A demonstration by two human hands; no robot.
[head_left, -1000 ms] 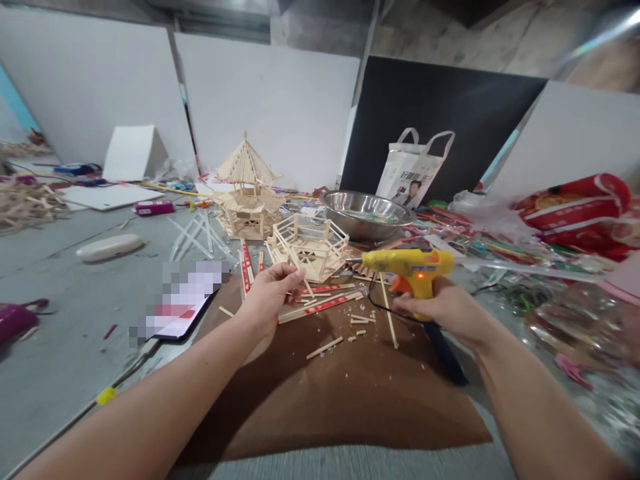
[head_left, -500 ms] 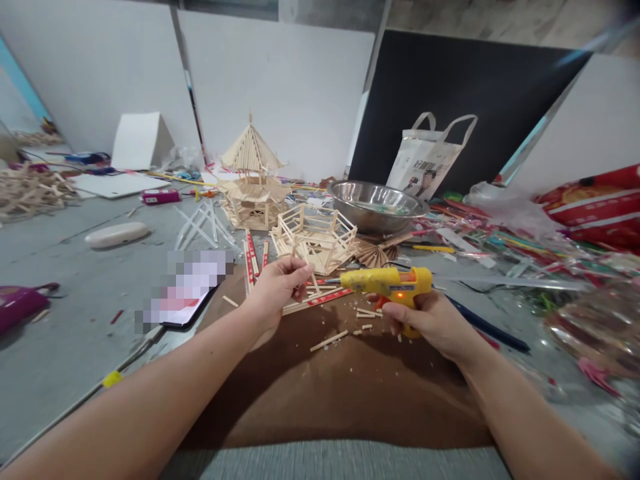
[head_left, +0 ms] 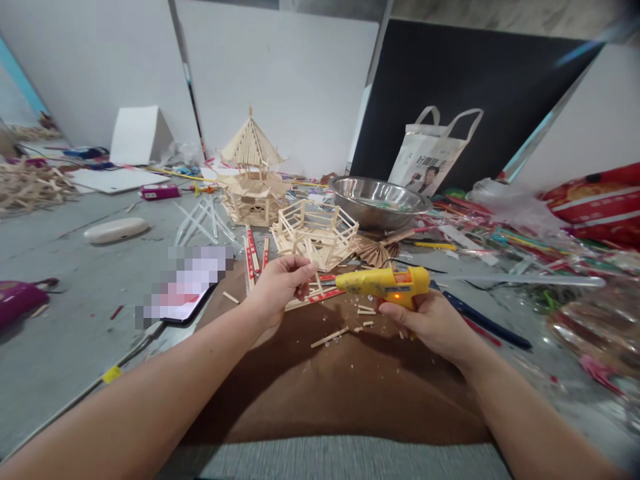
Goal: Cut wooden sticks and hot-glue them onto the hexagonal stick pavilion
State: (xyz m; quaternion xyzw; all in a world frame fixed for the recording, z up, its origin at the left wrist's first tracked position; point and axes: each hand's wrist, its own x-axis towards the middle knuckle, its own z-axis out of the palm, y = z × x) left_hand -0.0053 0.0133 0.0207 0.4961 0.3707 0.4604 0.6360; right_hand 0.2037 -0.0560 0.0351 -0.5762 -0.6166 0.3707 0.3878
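Note:
My left hand (head_left: 280, 287) is closed in a pinch on a small wooden stick piece over the brown cardboard sheet (head_left: 340, 387). My right hand (head_left: 430, 323) grips a yellow hot glue gun (head_left: 383, 283) with its orange light on. The gun's nozzle points left, almost touching the pinched stick. Loose sticks (head_left: 327, 338) and red-printed chopstick wrappers lie under both hands. Just beyond stands a hexagonal stick frame (head_left: 315, 233), and behind it a stick pagoda model (head_left: 250, 177).
A steel bowl (head_left: 377, 200) sits behind the frame, with a paper tote bag (head_left: 433, 157) at the wall. A phone (head_left: 183, 290) lies left of the cardboard. Plastic packets and red bags (head_left: 595, 203) crowd the right side; a stick pile (head_left: 27, 190) sits far left.
The glue gun has moved left and down, from out at the right to right up against the stick in my left hand. My left hand has stayed nearly in place.

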